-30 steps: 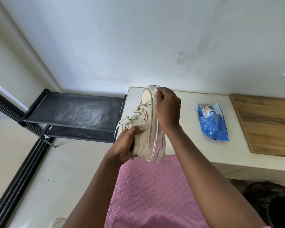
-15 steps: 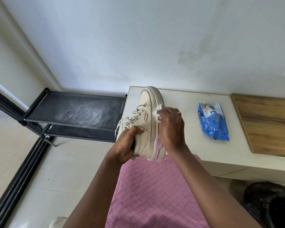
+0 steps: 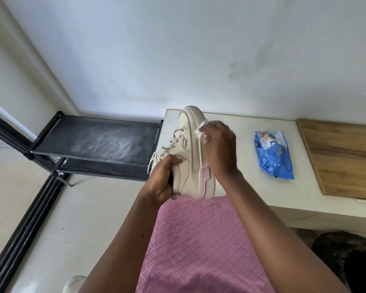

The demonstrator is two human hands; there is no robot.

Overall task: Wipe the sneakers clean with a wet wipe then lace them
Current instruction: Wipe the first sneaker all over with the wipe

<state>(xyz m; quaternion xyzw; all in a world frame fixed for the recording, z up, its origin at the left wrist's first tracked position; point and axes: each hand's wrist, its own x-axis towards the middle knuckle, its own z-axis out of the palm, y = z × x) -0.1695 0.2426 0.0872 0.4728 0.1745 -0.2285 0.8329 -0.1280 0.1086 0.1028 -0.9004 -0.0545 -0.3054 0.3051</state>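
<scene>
A cream sneaker (image 3: pixel 188 153) with a pink heel patch and loose cream laces is held upright in the air, toe up, sole to the right. My left hand (image 3: pixel 164 178) grips it around the collar and heel. My right hand (image 3: pixel 219 144) pinches a small white wet wipe (image 3: pixel 201 131) and presses it against the sole's edge near the middle. A blue pack of wet wipes (image 3: pixel 274 155) lies on the white table to the right. At the bottom left edge, part of a second pale shoe (image 3: pixel 72 285) shows on the floor.
The white table (image 3: pixel 241 187) runs to the right with a wooden board (image 3: pixel 344 157) on it. A black shoe rack (image 3: pixel 97 142) stands at the left against the wall. A dark bag (image 3: pixel 347 256) sits under the table. Pink fabric (image 3: pixel 194 250) covers my lap.
My right hand with the wipe slid down from the toe along the sole, then came back up a little. The sneaker and my left hand stayed in place.
</scene>
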